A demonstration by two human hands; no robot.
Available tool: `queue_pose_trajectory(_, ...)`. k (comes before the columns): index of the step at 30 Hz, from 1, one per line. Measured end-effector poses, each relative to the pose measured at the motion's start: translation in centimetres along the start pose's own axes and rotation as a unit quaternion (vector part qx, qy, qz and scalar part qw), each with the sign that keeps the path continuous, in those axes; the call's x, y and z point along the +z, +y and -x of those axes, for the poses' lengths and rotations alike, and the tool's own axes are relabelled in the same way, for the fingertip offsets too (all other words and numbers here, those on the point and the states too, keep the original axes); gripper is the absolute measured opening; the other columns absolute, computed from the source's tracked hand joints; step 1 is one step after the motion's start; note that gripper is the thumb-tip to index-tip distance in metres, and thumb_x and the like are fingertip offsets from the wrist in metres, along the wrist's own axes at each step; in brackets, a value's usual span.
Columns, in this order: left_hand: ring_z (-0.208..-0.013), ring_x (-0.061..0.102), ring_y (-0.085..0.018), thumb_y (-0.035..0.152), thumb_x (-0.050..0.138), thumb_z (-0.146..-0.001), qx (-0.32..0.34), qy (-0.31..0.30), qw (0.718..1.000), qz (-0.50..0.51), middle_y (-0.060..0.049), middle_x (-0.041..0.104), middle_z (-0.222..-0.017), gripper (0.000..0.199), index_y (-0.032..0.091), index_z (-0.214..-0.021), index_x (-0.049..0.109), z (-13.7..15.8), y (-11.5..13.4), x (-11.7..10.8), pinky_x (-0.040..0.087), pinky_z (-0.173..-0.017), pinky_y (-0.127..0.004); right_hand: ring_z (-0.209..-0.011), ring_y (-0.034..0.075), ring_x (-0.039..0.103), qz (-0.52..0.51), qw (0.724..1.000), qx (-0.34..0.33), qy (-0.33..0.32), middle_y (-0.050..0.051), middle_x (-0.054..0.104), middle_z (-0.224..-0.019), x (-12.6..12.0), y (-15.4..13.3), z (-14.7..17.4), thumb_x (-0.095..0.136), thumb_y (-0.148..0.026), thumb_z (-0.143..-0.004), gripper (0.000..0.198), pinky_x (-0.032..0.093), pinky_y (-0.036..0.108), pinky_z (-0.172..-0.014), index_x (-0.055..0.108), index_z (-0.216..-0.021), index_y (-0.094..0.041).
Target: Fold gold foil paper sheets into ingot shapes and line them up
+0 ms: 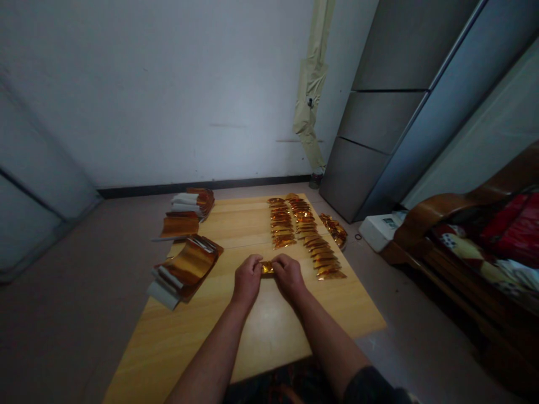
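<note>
A small folded piece of gold foil paper point(267, 268) is held between my two hands above the wooden table point(269, 325). My left hand point(248, 279) grips its left end, with the fingers curled in. At the right end, my right hand point(289, 276) pinches it the same way. Most of the fingertips are hidden behind the knuckles. To the right lie two rows of folded gold foil pieces, a shorter row point(281, 223) and a longer row point(318, 247). A stack of gold foil sheets point(191, 262) with pale backs rests left of my hands.
More sheet stacks, one flat stack point(180, 225) and one curled stack point(196, 201), overhang the table's left edge. Beyond the right edge, a container of gold pieces point(334, 229) stands low. A refrigerator point(374, 112), white box point(379, 231) and wooden bench point(425, 235) are at the right.
</note>
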State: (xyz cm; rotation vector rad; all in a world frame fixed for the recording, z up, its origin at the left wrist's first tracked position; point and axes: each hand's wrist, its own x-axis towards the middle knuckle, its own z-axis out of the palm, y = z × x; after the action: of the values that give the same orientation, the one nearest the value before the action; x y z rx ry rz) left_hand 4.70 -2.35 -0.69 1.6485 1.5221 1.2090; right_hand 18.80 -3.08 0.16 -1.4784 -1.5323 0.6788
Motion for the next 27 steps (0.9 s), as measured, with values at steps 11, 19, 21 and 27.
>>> queue_pose_trajectory(11, -0.088, 0.064, -0.018, 0.026, 0.06, -0.074, 0.039, -0.033, 0.999, 0.017, -0.005, 0.07, -0.092, 0.019, 0.018, -0.09, 0.069, 0.0, 0.3, -0.8, 0.051, -0.083, -0.031, -0.066, 0.014, 0.056, 0.002, 1.0, 0.017, 0.013, 0.0, 0.063, -0.067, 0.2, 0.0, -0.1, 0.049, -0.023, -0.077, 0.016, 0.041, 0.022, -0.061, 0.063, -0.069, -0.02)
queue_pose_trajectory(19, -0.089, 0.065, -0.018, 0.02, 0.062, -0.07, 0.032, -0.039, 0.998, 0.043, -0.005, 0.069, -0.092, 0.022, 0.018, -0.09, 0.071, -0.1, 0.0, -1.0, 0.052, -0.084, -0.031, -0.065, 0.014, 0.055, -0.011, 0.999, 0.028, 0.01, -0.002, 0.061, -0.066, 0.0, -0.4, -0.1, 0.048, -0.026, -0.077, 0.017, 0.041, 0.022, -0.061, 0.061, -0.067, -0.02)
queue_pose_trajectory(21, -0.089, 0.065, -0.018, 0.021, 0.062, -0.071, 0.032, -0.037, 0.998, 0.049, -0.005, 0.069, -0.092, 0.021, 0.018, -0.09, 0.071, -0.1, 0.1, -1.0, 0.052, -0.083, -0.03, -0.064, 0.014, 0.055, -0.019, 0.999, 0.034, 0.015, -0.002, 0.06, -0.065, -0.1, -0.6, 0.0, 0.048, -0.026, -0.076, 0.017, 0.04, 0.022, -0.061, 0.061, -0.067, -0.02)
queue_pose_trajectory(27, -0.091, 0.065, -0.019, 0.024, 0.061, -0.073, 0.037, -0.044, 0.997, 0.055, -0.005, 0.069, -0.094, 0.021, 0.018, -0.09, 0.071, -0.1, 0.0, -1.2, 0.052, -0.085, -0.032, -0.065, 0.015, 0.055, -0.025, 0.999, 0.031, 0.019, -0.002, 0.061, -0.065, -0.2, -0.7, 0.0, 0.048, -0.027, -0.076, 0.017, 0.041, 0.023, -0.061, 0.06, -0.067, -0.02)
